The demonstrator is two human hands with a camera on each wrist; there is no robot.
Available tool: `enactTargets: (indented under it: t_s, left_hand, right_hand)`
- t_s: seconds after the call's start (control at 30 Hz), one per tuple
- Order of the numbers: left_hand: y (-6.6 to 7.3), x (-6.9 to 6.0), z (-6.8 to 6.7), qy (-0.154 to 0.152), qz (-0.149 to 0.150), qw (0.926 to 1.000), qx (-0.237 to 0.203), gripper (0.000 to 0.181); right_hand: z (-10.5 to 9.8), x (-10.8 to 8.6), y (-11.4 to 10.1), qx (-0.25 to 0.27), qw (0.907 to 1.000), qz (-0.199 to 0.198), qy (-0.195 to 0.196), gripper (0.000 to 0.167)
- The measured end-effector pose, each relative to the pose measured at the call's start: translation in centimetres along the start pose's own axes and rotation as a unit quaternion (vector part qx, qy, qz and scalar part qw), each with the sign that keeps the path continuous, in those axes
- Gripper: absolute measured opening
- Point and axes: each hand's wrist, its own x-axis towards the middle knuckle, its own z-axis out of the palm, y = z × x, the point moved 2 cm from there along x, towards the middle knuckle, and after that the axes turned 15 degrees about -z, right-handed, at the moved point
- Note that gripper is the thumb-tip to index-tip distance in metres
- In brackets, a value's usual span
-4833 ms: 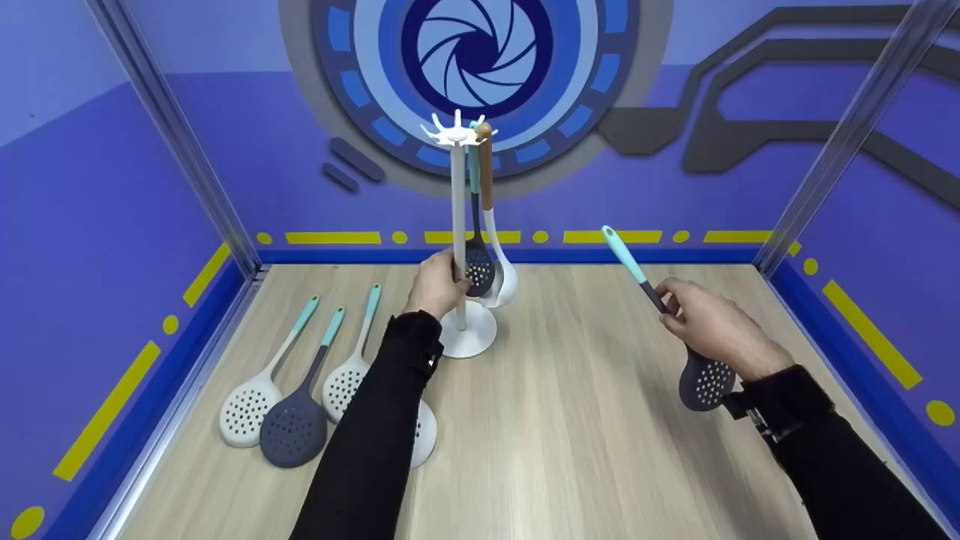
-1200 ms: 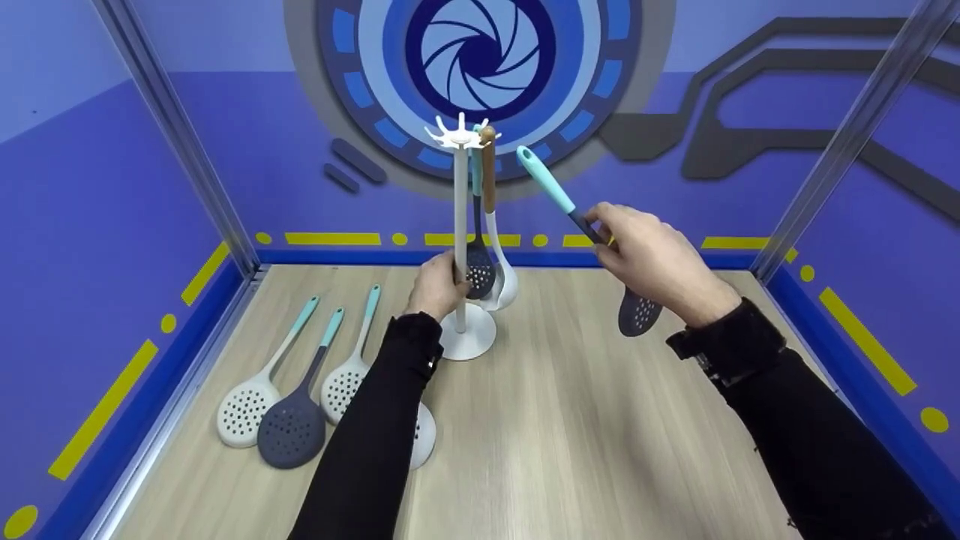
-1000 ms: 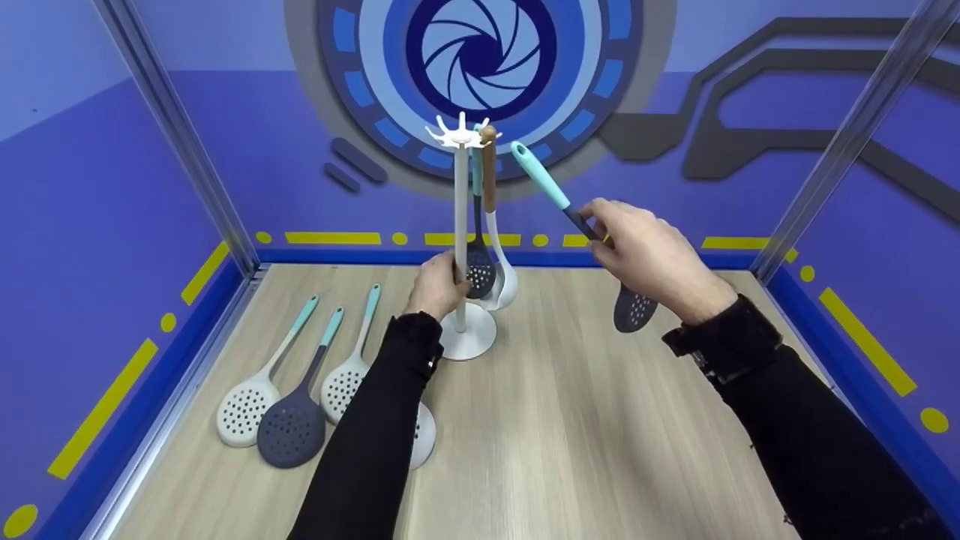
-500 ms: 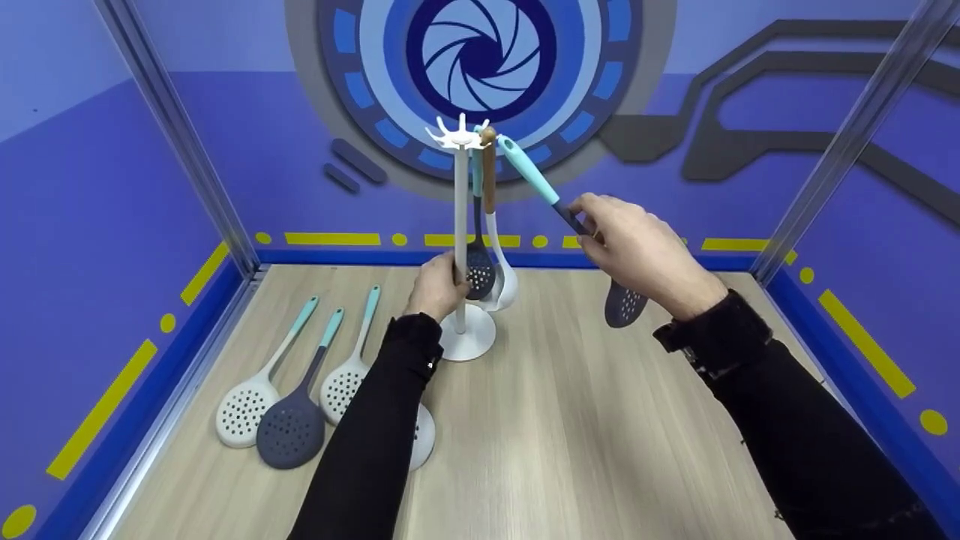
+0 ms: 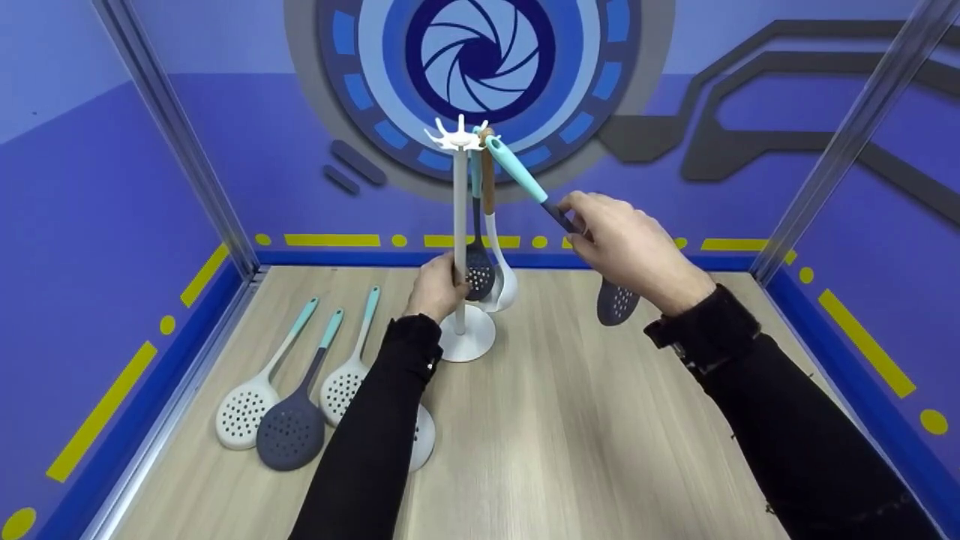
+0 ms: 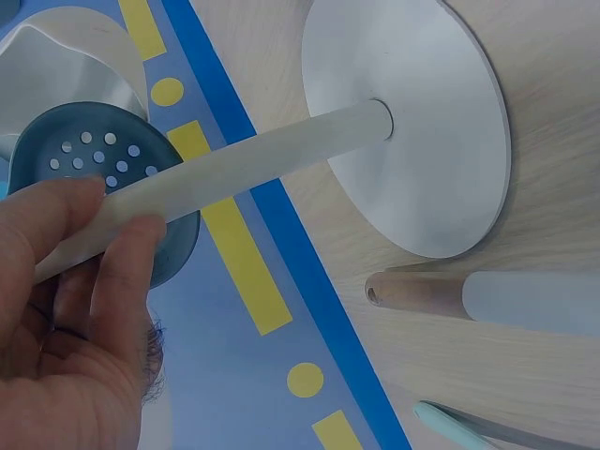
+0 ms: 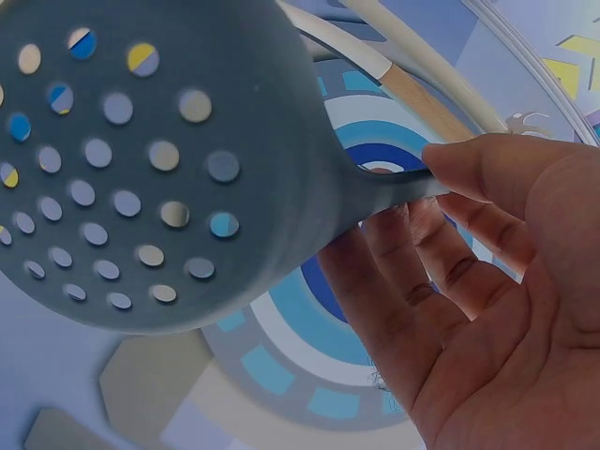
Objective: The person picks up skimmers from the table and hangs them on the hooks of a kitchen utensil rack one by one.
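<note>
This looks like a lab-style booth: printed purple-blue panels stand left, right and far, metal posts at the corners, around a wood-grain table.

A: Charcoal round-headed perforated skimmer, markings?
B: Mint handle; head dotted with round holes.
A: White round-based utensil stand?
B: Plain white.
A: White long-necked ladle?
B: Brown handle.
A: Pale wood-look tabletop?
B: Streaked grain.

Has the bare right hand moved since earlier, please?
Yes: in the head view, the right hand moved left and up, nearer the tall white round-based stand.
</note>
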Motion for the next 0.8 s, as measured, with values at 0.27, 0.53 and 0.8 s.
enactTargets:
  t_s: [0.27, 0.53, 0.8]
  left_hand:
    - [0.10, -0.33, -0.18, 0.008, 0.007, 0.9999, 0.004, 0.031]
    - [0.18, -0.41, -0.24, 0.007, 0.008, 0.9999, -0.002, 0.032]
    - [0.07, -0.29, -0.18, 0.002, 0.004, 1.0000, -0.004, 0.035]
  right_hand:
    - [0.05, 0.40, -0.16, -0.005, 0.9999, 0.008, -0.005, 0.033]
    - [0.33, 0.77, -0.16, -0.007, 0.9997, 0.017, -0.015, 0.036]
    - [0.85, 0.88, -0.05, -0.009, 0.9997, 0.013, -0.017, 0.037]
